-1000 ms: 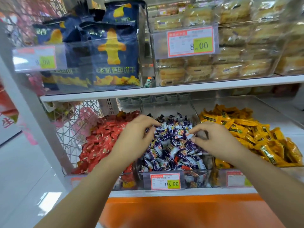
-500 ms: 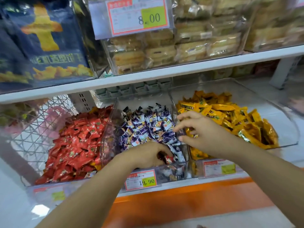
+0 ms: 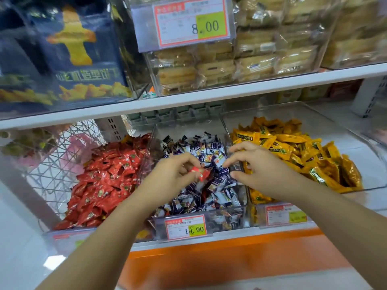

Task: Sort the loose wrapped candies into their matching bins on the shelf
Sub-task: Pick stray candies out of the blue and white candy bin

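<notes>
L hand [image 3: 173, 176] has come up from the front of the middle bin [image 3: 228, 219] since 0.5 s ago. It's now over the bin's centre, thumb & forefinger pinching a red candy [image 3: 200, 172], held clear of the purple-white candies [image 3: 211, 191] underneath. R hand [image 3: 266, 170] has hardly shifted: over the middle bin's right wall, fingers loosely curled & spread, holding nothing. Red pile [image 3: 104, 181] sits in the bin just left of the middle bin, yellow pile [image 3: 293, 147] in the one just right. The 19.90 price tag [image 3: 186, 227] is on the middle bin's front.
</notes>
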### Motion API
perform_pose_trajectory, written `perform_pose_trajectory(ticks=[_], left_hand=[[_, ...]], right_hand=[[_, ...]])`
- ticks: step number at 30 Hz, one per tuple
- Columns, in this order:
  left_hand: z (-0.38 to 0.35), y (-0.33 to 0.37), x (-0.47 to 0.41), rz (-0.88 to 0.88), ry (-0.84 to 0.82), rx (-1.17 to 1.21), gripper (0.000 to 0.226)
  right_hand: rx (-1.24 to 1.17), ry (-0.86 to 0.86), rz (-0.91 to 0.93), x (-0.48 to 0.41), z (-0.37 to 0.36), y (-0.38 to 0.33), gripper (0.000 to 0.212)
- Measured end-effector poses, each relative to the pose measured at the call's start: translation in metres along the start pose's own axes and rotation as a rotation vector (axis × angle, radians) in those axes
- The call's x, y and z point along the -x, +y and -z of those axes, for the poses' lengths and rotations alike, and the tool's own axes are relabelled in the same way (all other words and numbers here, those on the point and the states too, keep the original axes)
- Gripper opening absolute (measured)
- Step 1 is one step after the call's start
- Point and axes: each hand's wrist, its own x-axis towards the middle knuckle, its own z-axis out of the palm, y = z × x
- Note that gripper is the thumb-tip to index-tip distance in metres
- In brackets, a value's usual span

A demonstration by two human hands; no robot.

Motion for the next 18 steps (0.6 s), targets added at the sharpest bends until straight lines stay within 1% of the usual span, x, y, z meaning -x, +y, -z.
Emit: perform_pose_trajectory(ticks=[3,5,6,7,8,9,11,12,13,14,16,17,18], left_hand=[[0.026,-0.002,0.018,-0.005,0.391,0.031,0.009],[0.042,-0.013,0.028,0.025,0.643,-0.046,0.009],[0.05,-0.021,0.033,0.058,0.736,-0.09,0.011],[0.056,-0.031,0.037,0.101,0.794,-0.138,0.013],[0.062,-0.041,0.04,0.153,0.804,-0.208,0.015],[0.065,-0.051,0.041,0.216,0.762,-0.295,0.017],[0.066,-0.063,0.044,0.335,0.62,-0.439,0.021],[0.065,-0.065,0.045,0.368,0.576,-0.476,0.023],[0.063,-0.064,0.046,0.366,0.567,-0.496,0.024],[0.062,-0.059,0.046,0.324,0.589,-0.504,0.024],[0.055,-0.04,0.044,0.144,0.646,-0.49,0.024],[0.049,-0.029,0.041,0.049,0.62,-0.45,0.023],[0.041,-0.017,0.037,-0.028,0.527,-0.382,0.022]], right_hand=[[0.063,0.045,-0.016,-0.002,-0.006,-0.005,0.021],[0.083,0.071,-0.032,-0.003,-0.01,-0.01,0.022],[0.094,0.074,-0.036,-0.003,-0.012,-0.012,0.023],[0.107,0.072,-0.042,-0.003,-0.014,-0.013,0.023],[0.12,0.068,-0.049,-0.003,-0.015,-0.015,0.023],[0.128,0.062,-0.059,-0.002,-0.016,-0.016,0.023],[0.13,0.054,-0.071,-0.001,-0.017,-0.018,0.023],[0.126,0.051,-0.072,0.0,-0.017,-0.019,0.023],[0.118,0.047,-0.071,0.0,-0.016,-0.019,0.023],[0.111,0.048,-0.065,0.001,-0.016,-0.019,0.023],[0.099,0.051,-0.052,0.001,-0.014,-0.019,0.024],[0.095,0.051,-0.045,0.001,-0.012,-0.018,0.024],[0.09,0.048,-0.04,0.001,-0.011,-0.017,0.024]])
